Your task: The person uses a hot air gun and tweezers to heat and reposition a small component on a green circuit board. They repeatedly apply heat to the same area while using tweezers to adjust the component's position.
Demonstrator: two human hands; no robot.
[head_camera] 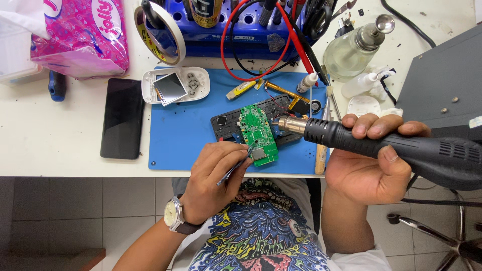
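Blue mat [181,130]: fingers [228,155] pinching tweezers [235,168].

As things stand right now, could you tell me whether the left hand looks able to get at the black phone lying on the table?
Probably yes. The black phone lies flat left of the blue mat, with bare table between it and the left hand. But that hand holds tweezers at the green circuit board, so it would need to put them down first.

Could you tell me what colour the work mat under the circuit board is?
The mat is blue, clearest in the head view.
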